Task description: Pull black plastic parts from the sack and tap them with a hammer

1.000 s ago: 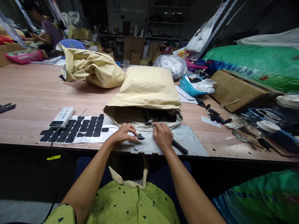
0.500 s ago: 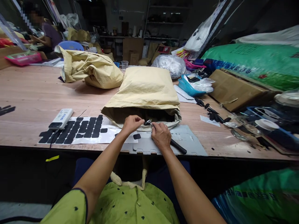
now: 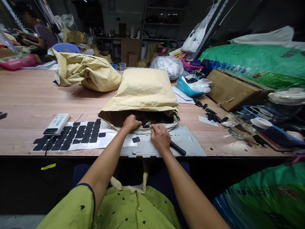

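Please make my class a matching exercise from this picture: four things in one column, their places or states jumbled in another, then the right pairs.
Things
1. Right hand
2. Patches
3. Left hand
4. Basin

Places or states
A. At the mouth of the nearer sack, left of the tool
B. Blue, with plastic in it
C. Closed round the tool
D. Black, mostly in rows on white paper

Pairs: 1-C, 2-D, 3-A, 4-B

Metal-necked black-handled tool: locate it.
In the head view, the black-handled tool is right of centre, in the right hand, its tip at the mouth of the open pale-yellow sack.
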`<action>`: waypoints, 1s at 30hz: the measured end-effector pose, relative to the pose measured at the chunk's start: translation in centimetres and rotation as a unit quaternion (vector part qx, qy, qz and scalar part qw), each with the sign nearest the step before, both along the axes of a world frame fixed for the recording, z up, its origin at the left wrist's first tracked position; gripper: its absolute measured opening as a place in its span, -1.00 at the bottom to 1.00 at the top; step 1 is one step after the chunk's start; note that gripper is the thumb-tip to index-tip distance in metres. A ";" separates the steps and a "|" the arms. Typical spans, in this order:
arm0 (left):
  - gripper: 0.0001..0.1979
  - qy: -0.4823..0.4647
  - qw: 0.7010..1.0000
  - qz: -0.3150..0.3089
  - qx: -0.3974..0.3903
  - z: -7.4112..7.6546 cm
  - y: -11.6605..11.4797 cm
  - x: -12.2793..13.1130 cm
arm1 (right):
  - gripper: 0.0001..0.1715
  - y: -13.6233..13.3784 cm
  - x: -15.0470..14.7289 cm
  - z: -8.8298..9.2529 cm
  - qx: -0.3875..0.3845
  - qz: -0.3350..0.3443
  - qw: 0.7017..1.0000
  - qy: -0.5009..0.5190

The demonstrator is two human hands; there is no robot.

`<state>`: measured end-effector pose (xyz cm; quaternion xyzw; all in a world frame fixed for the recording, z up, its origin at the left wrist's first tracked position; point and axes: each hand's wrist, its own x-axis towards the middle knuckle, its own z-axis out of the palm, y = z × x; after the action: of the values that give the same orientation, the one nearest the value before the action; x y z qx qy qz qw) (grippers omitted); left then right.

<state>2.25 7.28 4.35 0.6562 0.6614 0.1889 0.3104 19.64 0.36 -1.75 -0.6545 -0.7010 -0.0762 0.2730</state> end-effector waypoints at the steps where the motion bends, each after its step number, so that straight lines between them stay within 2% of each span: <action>1: -0.76 0.003 1.000 -0.019 0.008 0.2 -0.6 -1.1 | -0.70 0.0 0.0 0.0 -0.002 -0.002 1.000 0.001; 5: -0.82 -0.022 0.994 -0.097 0.035 0.0 -3.2 -4.6 | -0.70 -0.1 -0.1 0.1 -0.008 -0.009 1.000 0.002; 10: -0.76 -0.042 0.988 -0.110 0.100 -2.0 -5.0 -5.4 | -0.69 0.1 0.2 0.0 0.001 0.004 1.000 0.009; 16: -0.74 -0.068 0.987 -0.117 0.093 -2.5 -4.9 -5.4 | -0.67 -0.7 0.0 0.9 -0.006 0.038 0.996 0.077; 23: -0.77 -0.091 0.987 -0.098 0.093 -3.2 -4.7 -5.5 | -0.65 -3.0 -3.1 3.4 -0.015 0.149 0.966 0.212; 26: -0.76 -0.089 0.987 -0.096 0.091 -3.3 -4.7 -5.4 | -0.63 -3.3 -4.2 3.6 -0.011 0.167 0.961 0.222; 30: -0.79 -0.069 0.989 -0.102 0.083 -3.0 -4.7 -5.4 | -0.63 -3.4 -4.6 3.1 -0.055 0.168 0.966 0.187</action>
<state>-3.16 2.57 1.33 0.7291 0.5500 0.2550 0.3176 15.06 -3.05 1.38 -0.5440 -0.7403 0.1328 0.3719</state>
